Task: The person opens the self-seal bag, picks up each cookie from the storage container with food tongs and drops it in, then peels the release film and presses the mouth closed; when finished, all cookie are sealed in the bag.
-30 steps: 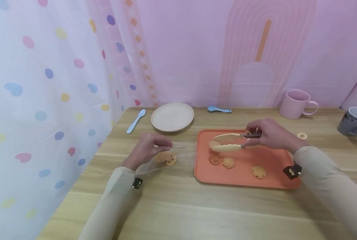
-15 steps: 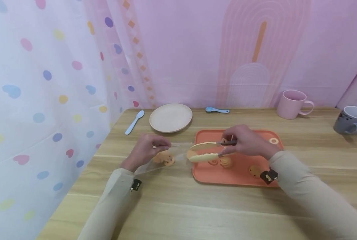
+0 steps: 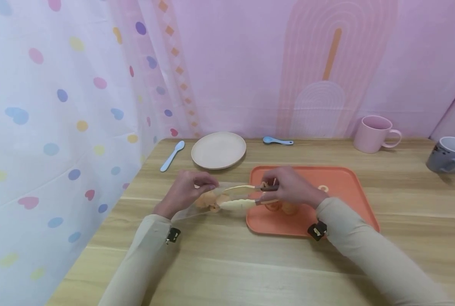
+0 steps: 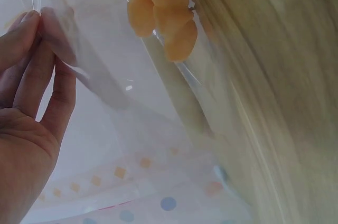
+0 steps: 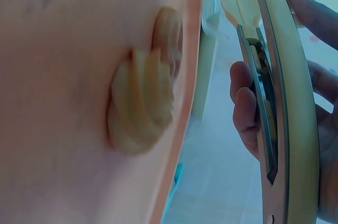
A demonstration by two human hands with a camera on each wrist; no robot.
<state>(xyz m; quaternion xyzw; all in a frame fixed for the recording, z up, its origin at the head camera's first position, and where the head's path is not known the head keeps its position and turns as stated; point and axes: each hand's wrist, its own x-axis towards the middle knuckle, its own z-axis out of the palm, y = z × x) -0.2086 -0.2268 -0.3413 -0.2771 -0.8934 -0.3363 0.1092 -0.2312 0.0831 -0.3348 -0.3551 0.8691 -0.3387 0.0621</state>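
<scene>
My left hand (image 3: 187,192) pinches the upper edge of a clear plastic bag (image 4: 116,108) between thumb and fingers. Several round cookies (image 4: 171,18) lie inside the bag. From the other side, my right hand (image 3: 291,187) grips a pair of tongs (image 5: 293,102) with cream-coloured tips. The tips reach to the left into the mouth of the bag, with a round cookie (image 3: 222,199) between them, partly blurred by the plastic. Below the right hand, a swirled cookie (image 5: 138,102) sits on the orange tray (image 3: 346,191), beside a second cookie (image 5: 168,34).
At the back stand a beige plate (image 3: 219,150), a blue spoon (image 3: 172,156) and a smaller blue spoon (image 3: 278,140). A pink mug (image 3: 372,135) and a grey mug (image 3: 446,155) are at the right. Curtains border the table's back and left.
My right hand has carried the tongs and the round cookie leftward from over the tray into the bag. My left hand has kept its hold on the bag's edge.
</scene>
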